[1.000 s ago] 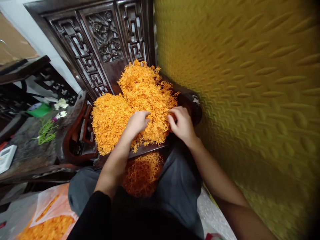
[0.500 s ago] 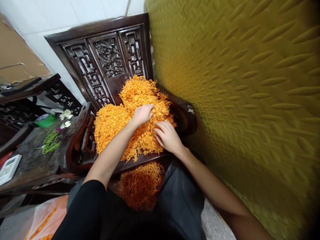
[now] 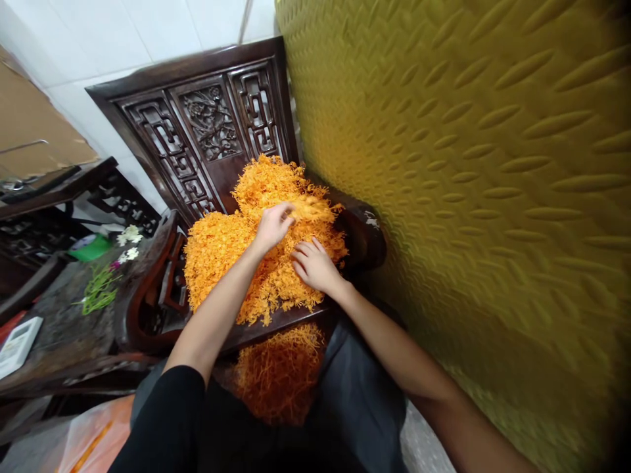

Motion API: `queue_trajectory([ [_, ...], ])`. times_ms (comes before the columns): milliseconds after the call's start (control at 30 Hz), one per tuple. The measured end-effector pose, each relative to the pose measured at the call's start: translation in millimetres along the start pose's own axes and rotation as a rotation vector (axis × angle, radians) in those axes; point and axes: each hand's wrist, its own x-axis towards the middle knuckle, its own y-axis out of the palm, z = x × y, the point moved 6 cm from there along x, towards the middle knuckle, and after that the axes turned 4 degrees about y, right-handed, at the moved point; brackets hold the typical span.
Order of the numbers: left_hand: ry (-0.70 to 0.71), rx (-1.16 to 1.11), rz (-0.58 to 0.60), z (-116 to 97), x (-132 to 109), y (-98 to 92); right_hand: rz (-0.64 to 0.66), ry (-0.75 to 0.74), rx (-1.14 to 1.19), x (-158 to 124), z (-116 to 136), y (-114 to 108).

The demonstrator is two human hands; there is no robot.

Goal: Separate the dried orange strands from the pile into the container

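A big heap of small orange flowers (image 3: 217, 253) with thin stems covers the seat of a dark carved wooden chair (image 3: 221, 172). My left hand (image 3: 274, 226) is over the middle of the heap, its fingers curled in on some of the flowers. Just past its fingertips the orange is smeared by motion. My right hand (image 3: 318, 265) lies on the near right side of the heap, palm down, fingers apart. Below the seat edge, between my legs, is a tangled mass of orange stems (image 3: 280, 374).
A yellow wall pad with raised marks (image 3: 453, 197) rises close on the right. To the left, a dark table (image 3: 64, 335) bears green stems (image 3: 98, 289), white flowers (image 3: 129, 235), a green container (image 3: 90, 247) and a white device (image 3: 18, 347). A plastic bag (image 3: 93, 433) is at lower left.
My right hand has shifted slightly left over the heap, and its fingers have settled flatter. My left hand has moved slightly left. The whole view has tilted a little.
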Motion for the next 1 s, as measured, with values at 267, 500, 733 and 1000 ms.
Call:
queue_trajectory([
  [267,-0.049,0.466,0.282,9.2,7.7,15.5,-0.104,-0.164,-0.046,-5.8,40.2,-31.5],
  [500,-0.124,0.436,0.290,16.8,17.8,21.8,0.083,-0.004,-0.201,29.3,34.6,-8.6],
  [733,-0.134,0.321,0.139,24.9,30.2,-24.3,0.098,0.085,-0.218,26.2,7.5,21.6],
  [1000,-0.055,0.244,0.033,12.5,22.4,-24.9,0.067,0.161,-0.076,25.8,-13.1,27.4],
])
